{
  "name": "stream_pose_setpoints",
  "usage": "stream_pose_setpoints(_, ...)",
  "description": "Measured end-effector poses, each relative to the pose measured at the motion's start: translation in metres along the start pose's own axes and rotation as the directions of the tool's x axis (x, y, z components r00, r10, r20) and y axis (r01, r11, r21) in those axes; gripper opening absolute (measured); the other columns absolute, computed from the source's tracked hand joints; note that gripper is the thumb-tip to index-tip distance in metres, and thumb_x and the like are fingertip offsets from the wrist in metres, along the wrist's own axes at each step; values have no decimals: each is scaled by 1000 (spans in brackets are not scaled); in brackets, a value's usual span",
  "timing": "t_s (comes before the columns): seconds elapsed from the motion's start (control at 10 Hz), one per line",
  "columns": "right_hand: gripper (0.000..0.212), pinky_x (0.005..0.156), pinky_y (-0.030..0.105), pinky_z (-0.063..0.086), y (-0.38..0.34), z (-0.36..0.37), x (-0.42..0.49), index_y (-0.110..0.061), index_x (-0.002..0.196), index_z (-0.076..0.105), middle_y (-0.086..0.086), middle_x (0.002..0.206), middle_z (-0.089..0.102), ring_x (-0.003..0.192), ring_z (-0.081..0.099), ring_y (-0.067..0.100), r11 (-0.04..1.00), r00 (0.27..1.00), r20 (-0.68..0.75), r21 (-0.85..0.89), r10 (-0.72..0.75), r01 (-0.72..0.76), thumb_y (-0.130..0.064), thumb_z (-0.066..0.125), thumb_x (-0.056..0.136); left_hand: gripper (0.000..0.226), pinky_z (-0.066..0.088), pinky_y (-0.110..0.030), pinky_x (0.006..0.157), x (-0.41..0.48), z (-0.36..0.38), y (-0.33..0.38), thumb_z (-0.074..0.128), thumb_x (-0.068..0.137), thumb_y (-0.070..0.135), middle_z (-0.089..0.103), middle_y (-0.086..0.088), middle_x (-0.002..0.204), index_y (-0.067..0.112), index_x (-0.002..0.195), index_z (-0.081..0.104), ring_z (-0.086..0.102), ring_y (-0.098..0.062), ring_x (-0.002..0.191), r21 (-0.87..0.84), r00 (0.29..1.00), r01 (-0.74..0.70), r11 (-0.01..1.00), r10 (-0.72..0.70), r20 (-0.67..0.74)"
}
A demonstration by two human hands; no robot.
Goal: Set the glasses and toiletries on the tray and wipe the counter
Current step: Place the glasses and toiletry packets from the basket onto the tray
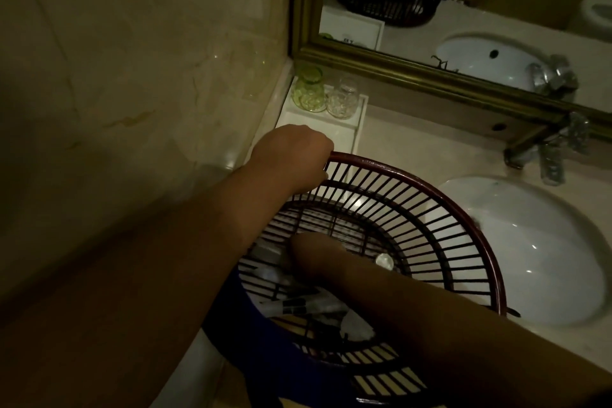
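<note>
A white tray [344,139] lies on the counter in the corner by the wall. A green glass [309,89] and a clear glass [342,99] stand upside down at its far end. My left hand [291,156] is closed on the rim of a dark red slatted basket [463,235] that sits over the counter next to the tray. My right hand [314,250] reaches down inside the basket, among several wrapped toiletries [298,305]. Its fingers are hidden, so I cannot tell whether they hold anything.
A white sink [546,258] is set into the beige counter [414,149] on the right, with a chrome tap [549,156] behind it. A gold-framed mirror [430,10] hangs above. A marble wall [132,76] closes the left side. Blue fabric [251,344] lies under the basket.
</note>
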State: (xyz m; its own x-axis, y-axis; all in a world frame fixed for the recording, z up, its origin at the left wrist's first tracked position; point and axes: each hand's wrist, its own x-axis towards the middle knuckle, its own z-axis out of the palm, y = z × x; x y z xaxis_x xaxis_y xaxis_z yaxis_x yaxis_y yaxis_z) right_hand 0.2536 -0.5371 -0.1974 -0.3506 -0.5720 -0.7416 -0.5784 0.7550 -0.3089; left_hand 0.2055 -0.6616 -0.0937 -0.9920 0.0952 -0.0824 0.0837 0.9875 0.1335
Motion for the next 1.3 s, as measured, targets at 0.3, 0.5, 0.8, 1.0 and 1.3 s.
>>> stream_pose_setpoints(0.3, 26, 68, 35, 53, 39, -50, -110, -29, 110, 53, -5, 98, 66, 84, 63, 16, 971, 889, -459, 207, -11, 119, -34, 69, 90, 22, 35, -29, 57, 2, -3, 1, 71, 85, 45, 66, 0, 87, 26, 95, 68, 52, -17, 70, 16, 1000, 7, 1000, -7, 6)
stream_pose_setpoints(0.5, 17, 67, 31, 52, 51, -74, -164, -33, 91, 53, -15, 83, 64, 77, 61, 5, 917, 781, -624, 297, -25, 266, -23, 67, 90, 23, 33, -29, 58, 0, -5, 1, 71, 84, 48, 65, 0, 87, 27, 87, 63, 45, -16, 68, 25, 999, 39, 999, -39, 36)
stream_pose_setpoints(0.8, 25, 77, 31, 61, 45, -127, -193, -27, 105, 82, -7, 99, 75, 89, 71, 16, 691, 650, -757, 501, 59, 521, -9, 70, 93, 27, 40, -29, 64, -1, -22, 5, 66, 89, 49, 69, 2, 103, 31, 108, 69, 61, -18, 86, 66, 971, 101, 993, -113, 213)
stream_pose_setpoints(1.0, 33, 74, 35, 62, 38, -200, -143, -36, 116, 76, -11, 107, 75, 87, 70, 17, 655, 598, -783, 545, 174, 523, -13, 60, 98, 61, 44, -7, 85, -32, -6, -11, 26, 106, 52, 37, 13, 42, 42, 55, 57, 56, 12, 57, 118, 892, 428, 896, -440, 103)
stream_pose_setpoints(1.3, 39, 74, 17, 50, 66, -250, 10, -21, 130, 71, 3, 123, 71, 85, 63, 3, 863, 826, -558, 452, 78, 224, -8, 58, 96, 19, 39, -27, 60, 1, -8, 4, 66, 89, 45, 66, 4, 87, 27, 98, 68, 61, -17, 73, 41, 996, 48, 998, -51, 66)
